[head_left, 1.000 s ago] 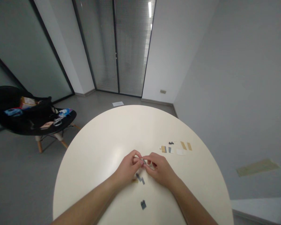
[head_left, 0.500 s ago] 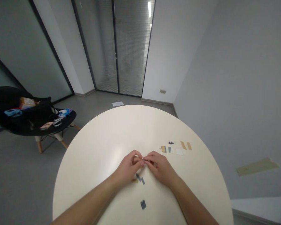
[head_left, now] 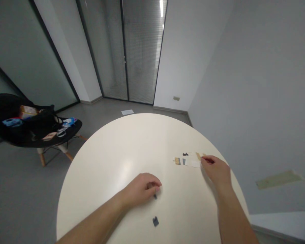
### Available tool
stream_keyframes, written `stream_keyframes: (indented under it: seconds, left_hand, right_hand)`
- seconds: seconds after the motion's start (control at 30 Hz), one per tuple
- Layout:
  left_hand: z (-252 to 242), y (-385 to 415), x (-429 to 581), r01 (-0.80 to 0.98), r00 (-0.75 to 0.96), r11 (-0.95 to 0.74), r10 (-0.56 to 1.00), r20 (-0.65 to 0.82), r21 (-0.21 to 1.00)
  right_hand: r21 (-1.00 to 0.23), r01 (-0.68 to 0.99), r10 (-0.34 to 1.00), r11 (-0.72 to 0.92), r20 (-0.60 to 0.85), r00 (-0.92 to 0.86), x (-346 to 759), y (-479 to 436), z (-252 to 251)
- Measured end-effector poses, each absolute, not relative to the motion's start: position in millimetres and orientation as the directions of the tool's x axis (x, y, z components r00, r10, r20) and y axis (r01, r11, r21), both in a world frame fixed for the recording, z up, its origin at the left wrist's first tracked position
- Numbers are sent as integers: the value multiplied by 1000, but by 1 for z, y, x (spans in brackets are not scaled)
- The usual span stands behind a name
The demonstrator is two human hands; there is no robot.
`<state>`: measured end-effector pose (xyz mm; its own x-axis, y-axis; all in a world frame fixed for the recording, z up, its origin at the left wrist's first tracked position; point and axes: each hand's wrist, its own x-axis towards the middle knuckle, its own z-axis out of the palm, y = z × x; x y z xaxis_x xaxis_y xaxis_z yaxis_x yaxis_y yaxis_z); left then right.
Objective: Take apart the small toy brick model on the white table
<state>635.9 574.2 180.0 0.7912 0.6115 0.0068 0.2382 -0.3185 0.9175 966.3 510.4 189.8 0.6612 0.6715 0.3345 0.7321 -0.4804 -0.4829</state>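
My left hand (head_left: 147,188) is low over the middle of the round table, its thumb and fingers pressed together; anything between them is too small to make out. A small dark grey piece (head_left: 155,196) shows just beneath its fingertips. Nearer to me lies a separate dark grey piece (head_left: 155,221). My right hand (head_left: 213,167) has its fingertips pinched at the right end of the group of small pieces, by a tan strip (head_left: 198,156). What it holds, if anything, is hidden. White pieces (head_left: 192,162) lie just left of its fingers.
A tan and grey piece (head_left: 177,161), a grey piece (head_left: 184,161) and a black piece (head_left: 185,154) lie on the white table (head_left: 142,135). A black chair (head_left: 27,139) at the left holds a bag and other items.
My hands were together at the table's middle. My right hand has moved right to the small pieces; my left hand has lowered slightly, now covering some grey and tan pieces.
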Motion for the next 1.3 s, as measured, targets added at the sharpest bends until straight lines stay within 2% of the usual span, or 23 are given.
stream_keyframes:
  seconds: [0.17, 0.37, 0.47, 0.63, 0.83, 1.03, 1.13, 1.23, 1.3]
  left_hand:
    - [188, 575, 633, 157, 878, -514, 463, 119, 843]
    - [196, 575, 630, 88, 932, -559, 339, 130, 824]
    - [198, 577, 628, 107, 925, -590, 354, 137, 800]
    - [195, 590, 622, 230, 872, -611, 476, 119, 757]
    - [195, 589, 621, 239, 893, -625, 441, 84, 743]
    - [198, 580, 627, 273, 911, -672, 410, 39, 689]
    - [195, 580, 630, 277, 911, -690, 409, 45, 668]
    - [190, 580, 631, 272, 908, -685, 415, 56, 676]
    - [189, 580, 631, 264, 907, -681, 416, 65, 683]
  right_hand:
    - [-372, 714, 699, -593, 201, 686, 991, 501, 178]
    - [-354, 698, 706, -623, 132, 696, 1002, 501, 168]
    - [-338, 691, 703, -639, 108, 703, 1003, 502, 169]
    - [-325, 683, 695, -654, 96, 712, 1003, 503, 168]
    - [-332, 685, 693, -648, 116, 712, 1006, 504, 164]
    - [-393, 633, 653, -668, 100, 751, 1007, 504, 164]
    - [-455, 613, 610, -646, 174, 773, 998, 506, 170]
    - [-567, 635, 599, -524, 284, 748, 975, 511, 179]
    - [-627, 664, 642, -406, 321, 696, 954, 516, 183]
